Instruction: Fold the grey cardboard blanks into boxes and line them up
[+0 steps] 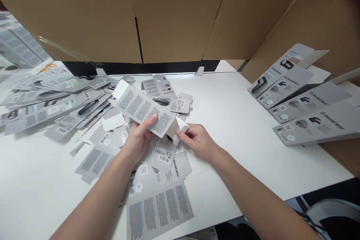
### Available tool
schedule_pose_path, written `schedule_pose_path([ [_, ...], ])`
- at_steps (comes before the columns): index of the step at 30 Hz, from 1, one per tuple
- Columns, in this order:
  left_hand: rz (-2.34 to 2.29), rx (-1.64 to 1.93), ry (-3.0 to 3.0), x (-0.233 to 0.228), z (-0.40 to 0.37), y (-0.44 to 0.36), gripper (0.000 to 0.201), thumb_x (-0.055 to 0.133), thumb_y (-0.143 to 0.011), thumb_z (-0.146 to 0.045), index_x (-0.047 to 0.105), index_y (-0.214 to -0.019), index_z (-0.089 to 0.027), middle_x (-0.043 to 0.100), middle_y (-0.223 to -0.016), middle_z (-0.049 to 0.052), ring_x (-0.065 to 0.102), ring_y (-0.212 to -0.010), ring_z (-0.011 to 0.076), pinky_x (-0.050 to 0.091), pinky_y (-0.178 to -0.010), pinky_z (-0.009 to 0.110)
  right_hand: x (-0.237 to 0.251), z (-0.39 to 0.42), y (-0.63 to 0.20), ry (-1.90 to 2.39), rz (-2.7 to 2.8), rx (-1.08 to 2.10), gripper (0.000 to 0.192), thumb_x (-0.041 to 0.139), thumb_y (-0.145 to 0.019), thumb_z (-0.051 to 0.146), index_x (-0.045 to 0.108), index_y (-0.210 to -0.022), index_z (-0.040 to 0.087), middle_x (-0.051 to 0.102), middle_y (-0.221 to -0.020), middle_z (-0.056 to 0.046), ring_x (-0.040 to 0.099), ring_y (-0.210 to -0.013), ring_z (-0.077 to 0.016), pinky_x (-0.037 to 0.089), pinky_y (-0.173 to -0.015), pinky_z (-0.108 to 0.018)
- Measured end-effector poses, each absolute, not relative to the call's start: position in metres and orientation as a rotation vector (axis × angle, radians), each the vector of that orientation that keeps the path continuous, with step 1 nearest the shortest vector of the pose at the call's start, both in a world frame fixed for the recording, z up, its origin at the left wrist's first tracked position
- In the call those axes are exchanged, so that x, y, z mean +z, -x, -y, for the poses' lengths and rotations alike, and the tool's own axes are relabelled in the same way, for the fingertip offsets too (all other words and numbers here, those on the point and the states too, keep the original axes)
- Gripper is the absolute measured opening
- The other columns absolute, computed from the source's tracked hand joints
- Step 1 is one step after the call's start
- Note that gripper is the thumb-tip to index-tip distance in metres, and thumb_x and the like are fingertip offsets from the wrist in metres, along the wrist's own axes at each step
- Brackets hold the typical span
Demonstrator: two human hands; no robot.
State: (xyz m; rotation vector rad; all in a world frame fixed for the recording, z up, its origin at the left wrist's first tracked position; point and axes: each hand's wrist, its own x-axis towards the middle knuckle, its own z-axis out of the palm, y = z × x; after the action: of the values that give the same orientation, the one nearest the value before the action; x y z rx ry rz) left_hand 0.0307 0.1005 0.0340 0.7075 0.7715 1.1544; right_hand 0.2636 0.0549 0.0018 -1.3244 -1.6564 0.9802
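A grey printed carton [143,107], covered in blocks of small text, is held tilted above the table. My left hand [140,135] grips its lower long side, thumb lying on the printed face. At the carton's right end, my right hand [197,138] pinches a white end flap [180,127] between thumb and fingers. The far end of the carton also shows white flaps, standing out. Beneath both hands lie flat grey carton blanks [160,206] with barcodes and text, partly covered by my left forearm.
Flat cartons are heaped in a fanned pile [56,101] at the left. Several folded-up cartons [312,116] stand in a row at the right, against a cardboard wall [317,18]. Tall cardboard panels [174,15] close off the back of the white table [225,101].
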Motion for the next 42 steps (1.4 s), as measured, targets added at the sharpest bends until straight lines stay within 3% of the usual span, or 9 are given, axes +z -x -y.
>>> schedule_pose_path([
  [7,-0.837,1.167,-0.633,0.0333,-0.1058,-0.0268,0.059,0.109,-0.079,-0.054,0.081,-0.123,-0.026,0.09,-0.131,0.007,0.085,-0.123,0.0339,0.075,-0.084,0.036,0.0003,-0.058,-0.2654,1.404,1.682,0.898,0.064,0.062,-0.118,0.064,0.063,-0.07,0.023,0.067,-0.079,-0.003,0.061,-0.071,-0.0184,0.047,-0.068,-0.035],
  [14,-0.814,1.198,-0.658,0.033,-0.1075,-0.0281,0.054,0.105,-0.083,-0.061,0.082,-0.12,-0.029,0.091,-0.118,0.003,0.087,-0.107,0.0309,0.073,-0.079,0.036,0.0034,-0.0556,-0.2626,1.344,1.671,0.926,0.069,0.065,-0.116,0.073,0.06,-0.067,0.024,0.066,-0.077,-0.002,0.06,-0.068,-0.0165,0.047,-0.067,-0.033],
  [20,-0.84,1.187,-0.687,0.0304,-0.1062,-0.0276,0.062,0.108,-0.079,-0.065,0.083,-0.123,-0.03,0.091,-0.131,0.005,0.086,-0.128,0.0376,0.075,-0.087,0.042,0.0019,-0.056,-0.2606,1.318,1.642,0.891,0.071,0.065,-0.118,0.07,0.069,-0.065,0.023,0.069,-0.069,-0.002,0.061,-0.064,-0.016,0.048,-0.066,-0.033],
  [25,-0.847,1.199,-0.675,0.0302,-0.1049,-0.0283,0.074,0.109,-0.072,-0.076,0.083,-0.125,-0.03,0.088,-0.148,0.006,0.071,-0.157,0.0465,0.074,-0.096,0.047,0.0009,-0.0582,-0.2597,1.277,1.591,0.735,0.078,0.065,-0.115,0.076,0.048,-0.059,0.025,0.051,-0.061,0.002,0.043,-0.056,-0.0131,0.036,-0.057,-0.032],
  [34,-0.822,1.16,-0.673,0.0285,-0.1039,-0.027,0.077,0.109,-0.072,-0.073,0.085,-0.132,-0.031,0.086,-0.147,0.006,0.065,-0.163,0.0475,0.07,-0.108,0.051,-0.0015,-0.0592,-0.2597,1.311,1.637,0.707,0.085,0.057,-0.115,0.087,0.03,-0.061,0.026,0.039,-0.061,0.003,0.034,-0.057,-0.0125,0.028,-0.056,-0.034],
  [36,-0.809,1.156,-0.682,0.0283,-0.1032,-0.0274,0.077,0.109,-0.073,-0.073,0.085,-0.133,-0.031,0.087,-0.144,0.006,0.069,-0.157,0.0465,0.07,-0.105,0.05,-0.0033,-0.0588,-0.2623,1.323,1.633,0.719,0.086,0.056,-0.115,0.088,0.035,-0.061,0.026,0.042,-0.062,0.003,0.037,-0.058,-0.0131,0.031,-0.057,-0.034],
  [39,-0.795,1.19,-0.665,0.0295,-0.103,-0.0278,0.068,0.106,-0.08,-0.07,0.085,-0.131,-0.03,0.089,-0.139,0.007,0.077,-0.144,0.0421,0.07,-0.096,0.045,-0.005,-0.0575,-0.2652,1.319,1.661,0.774,0.08,0.067,-0.109,0.09,0.055,-0.066,0.024,0.053,-0.069,0.001,0.046,-0.063,-0.0151,0.037,-0.058,-0.033],
  [42,-0.76,1.255,-0.614,0.0309,-0.1049,-0.0284,0.059,0.099,-0.088,-0.069,0.084,-0.129,-0.029,0.09,-0.132,0.007,0.082,-0.127,0.0368,0.07,-0.087,0.039,-0.0053,-0.0557,-0.264,1.272,1.698,0.84,0.066,0.096,-0.089,0.087,0.079,-0.098,0.023,0.063,-0.077,0.001,0.053,-0.066,-0.0173,0.045,-0.057,-0.033],
])
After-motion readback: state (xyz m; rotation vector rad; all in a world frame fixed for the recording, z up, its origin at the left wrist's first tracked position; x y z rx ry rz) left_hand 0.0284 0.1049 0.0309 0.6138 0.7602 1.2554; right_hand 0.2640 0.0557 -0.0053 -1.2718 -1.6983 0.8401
